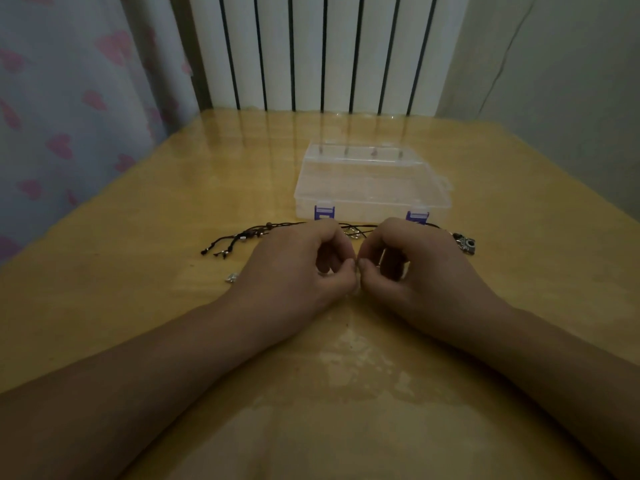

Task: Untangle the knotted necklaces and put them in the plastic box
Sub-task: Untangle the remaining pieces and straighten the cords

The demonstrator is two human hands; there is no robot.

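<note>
Both hands, left hand (298, 268) and right hand (412, 268), pinch the knotted necklaces (242, 237), untangling; next, teasing cords apart before opening the shut plastic box (372, 188).

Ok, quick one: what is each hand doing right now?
Left hand: fingers curled, thumb and forefinger pinching something small; it is too fine to identify.
Right hand: the same pinch, fingertips meeting the left's, item also not identifiable.

The bench (138, 237) has a glossy yellow wooden top that reflects the dim light. Behind it stands a white radiator (325, 50) with dark vertical gaps. At the left hangs a pale curtain (62, 116) printed with pink hearts. At the right is a plain grey-white wall (554, 81).
</note>
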